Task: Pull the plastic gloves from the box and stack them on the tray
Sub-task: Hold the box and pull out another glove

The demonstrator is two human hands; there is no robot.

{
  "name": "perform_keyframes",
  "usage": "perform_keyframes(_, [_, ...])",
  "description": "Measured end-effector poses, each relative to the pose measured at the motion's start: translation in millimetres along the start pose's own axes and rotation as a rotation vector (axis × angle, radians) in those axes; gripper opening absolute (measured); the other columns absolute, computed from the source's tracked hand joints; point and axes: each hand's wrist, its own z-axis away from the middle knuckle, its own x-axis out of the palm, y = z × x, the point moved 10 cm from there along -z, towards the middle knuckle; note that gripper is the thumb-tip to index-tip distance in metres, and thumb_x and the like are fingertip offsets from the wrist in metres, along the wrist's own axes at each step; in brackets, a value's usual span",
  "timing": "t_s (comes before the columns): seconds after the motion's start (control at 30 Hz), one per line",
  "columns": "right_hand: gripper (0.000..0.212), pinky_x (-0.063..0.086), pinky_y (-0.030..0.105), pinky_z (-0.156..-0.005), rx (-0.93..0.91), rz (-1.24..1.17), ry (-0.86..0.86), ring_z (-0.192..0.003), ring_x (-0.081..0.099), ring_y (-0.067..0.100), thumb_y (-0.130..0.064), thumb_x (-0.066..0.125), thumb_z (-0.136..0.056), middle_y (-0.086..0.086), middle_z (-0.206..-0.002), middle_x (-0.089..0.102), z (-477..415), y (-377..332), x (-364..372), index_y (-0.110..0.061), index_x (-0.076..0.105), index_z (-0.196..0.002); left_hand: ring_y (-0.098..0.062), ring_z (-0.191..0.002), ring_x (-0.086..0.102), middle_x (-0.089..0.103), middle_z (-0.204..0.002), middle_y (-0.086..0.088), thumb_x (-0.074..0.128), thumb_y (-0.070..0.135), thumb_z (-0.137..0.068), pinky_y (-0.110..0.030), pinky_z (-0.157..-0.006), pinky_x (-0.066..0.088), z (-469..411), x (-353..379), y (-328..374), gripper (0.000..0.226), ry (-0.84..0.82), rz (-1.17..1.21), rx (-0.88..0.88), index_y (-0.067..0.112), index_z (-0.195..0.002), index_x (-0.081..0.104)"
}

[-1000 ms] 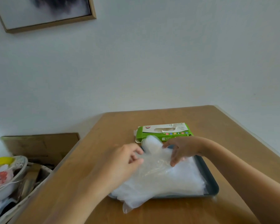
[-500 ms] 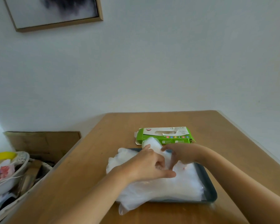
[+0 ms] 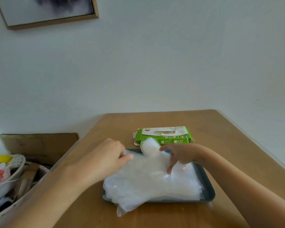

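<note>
Our left hand (image 3: pixel 105 157) lies over the near-left corner of the tray (image 3: pixel 208 190), knuckles up, fingers close together and reaching right. The fingertips (image 3: pixel 128 156) meet the far-left edge of the gloves (image 3: pixel 151 180). We cannot tell whether they pinch the plastic or only touch it. Our right hand (image 3: pixel 179 155) comes in from the right over the far side of the tray. It is spread, the thumb pointing left toward a puffed-up glove part that rises at the far edge of the pile, and the fingers (image 3: pixel 169 169) point down and press on the top of the pile.

We see the gloves as a clear, whitish stack that fills most of the dark tray. Their near-left ends spill over the rim onto the tabletop (image 3: pixel 204 122). The tray sits on the near middle of the tabletop. Just beyond it lies the green box (image 3: pixel 164 136), flat, with its slot facing up and a bit of plastic showing in the slot. The puffed glove part overlaps the box's near side in our view.

Left of the tabletop and lower down, we see a cardboard sheet (image 3: pixel 39 143) and a basket (image 3: pixel 11 176) of mixed things. A framed picture (image 3: pixel 48 12) hangs on the wall at upper left.
</note>
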Motion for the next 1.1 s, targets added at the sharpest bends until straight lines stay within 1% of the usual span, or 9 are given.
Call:
perform_keyframes(0.17, [0.083,0.051,0.032,-0.074,0.015,0.032,0.027,-0.091,0.063,0.028,-0.02,0.081,-0.074,-0.004,-0.099,0.057,2,1,-2,-0.023,0.036,-0.143,-0.018,-0.103,0.057,0.061,-0.113,0.0,0.036,0.03,-0.101,-0.031,-0.085,0.043,-1,39,92,0.029,-0.002,0.157,0.205,0.018,-0.113,0.058])
perform_keyframes(0.37, [0.087,0.052,0.035,-0.083,0.006,0.091,0.02,-0.099,0.064,0.03,-0.019,0.082,-0.071,0.007,-0.114,0.062,-1,2,0,-0.023,0.033,-0.144,-0.025,-0.138,0.034,0.02,-0.157,-0.013,0.04,0.01,-0.099,-0.031,-0.108,0.031,-16,97,81,0.057,-0.191,0.008,0.028,0.006,-0.151,0.017])
perform_keyframes(0.47, [0.098,0.051,0.036,-0.093,-0.004,0.171,0.0,-0.105,0.061,0.026,-0.03,0.086,-0.067,0.003,-0.126,0.057,2,1,-4,-0.027,0.028,-0.146,-0.027,-0.143,0.022,0.016,-0.159,-0.011,0.032,0.025,-0.103,-0.036,-0.114,0.021,-13,108,55,0.056,-0.267,-0.003,-0.082,0.008,-0.152,0.011])
perform_keyframes(0.53, [0.099,0.054,0.032,-0.085,0.043,0.217,-0.037,-0.097,0.064,0.023,-0.025,0.085,-0.069,0.005,-0.137,0.051,9,10,-10,-0.031,0.025,-0.147,-0.026,-0.148,0.008,0.005,-0.162,-0.004,0.023,0.045,-0.102,-0.045,-0.117,0.01,-9,119,39,0.061,-0.325,0.037,-0.121,0.018,-0.154,0.004])
perform_keyframes(0.6, [0.088,0.052,0.025,-0.067,0.171,0.334,-0.067,-0.081,0.064,0.021,-0.018,0.081,-0.073,0.008,-0.134,0.052,26,21,-20,-0.025,0.031,-0.146,-0.025,-0.148,-0.006,-0.008,-0.162,0.002,0.019,0.06,-0.097,-0.052,-0.116,0.0,-5,128,30,0.069,-0.377,0.075,-0.128,0.027,-0.154,-0.004])
perform_keyframes(0.67, [0.07,0.048,0.027,-0.074,0.258,0.552,0.019,-0.098,0.061,0.024,-0.018,0.076,-0.077,0.007,-0.129,0.055,43,20,-41,-0.014,0.044,-0.138,-0.026,-0.147,-0.014,-0.015,-0.16,0.005,0.019,0.069,-0.092,-0.056,-0.115,-0.005,-3,134,25,0.077,-0.401,0.08,-0.136,0.031,-0.153,-0.008])
perform_keyframes(0.8, [0.053,0.04,0.023,-0.083,-0.014,0.415,0.305,-0.108,0.052,0.017,-0.019,0.072,-0.08,-0.003,-0.116,0.056,58,-28,-55,-0.019,0.052,-0.129,-0.027,-0.145,-0.022,-0.023,-0.158,0.004,0.019,0.076,-0.087,-0.058,-0.115,-0.008,-4,138,25,0.085,-0.436,0.091,-0.156,0.031,-0.151,-0.014])
perform_keyframes(0.9, [0.072,0.031,0.026,-0.106,-0.222,0.27,0.101,-0.131,0.04,0.013,-0.03,0.072,-0.083,-0.01,-0.144,0.044,59,-54,-5,-0.033,0.034,-0.144,-0.027,-0.145,-0.022,-0.023,-0.158,0.003,0.022,0.077,-0.086,-0.057,-0.114,-0.009,-6,140,26,0.087,-0.435,0.102,-0.15,0.031,-0.151,-0.015])
perform_keyframes(1.1, [0.098,0.007,0.037,-0.118,-0.109,0.327,-0.133,-0.147,-0.001,0.01,-0.058,0.065,-0.079,-0.022,-0.157,-0.011,62,-1,27,-0.045,-0.002,-0.149,-0.02,-0.146,-0.02,-0.023,-0.158,0.003,0.033,0.084,-0.077,-0.049,-0.116,-0.014,1,131,4,0.102,-0.492,0.017,-0.076,0.033,-0.151,-0.016])
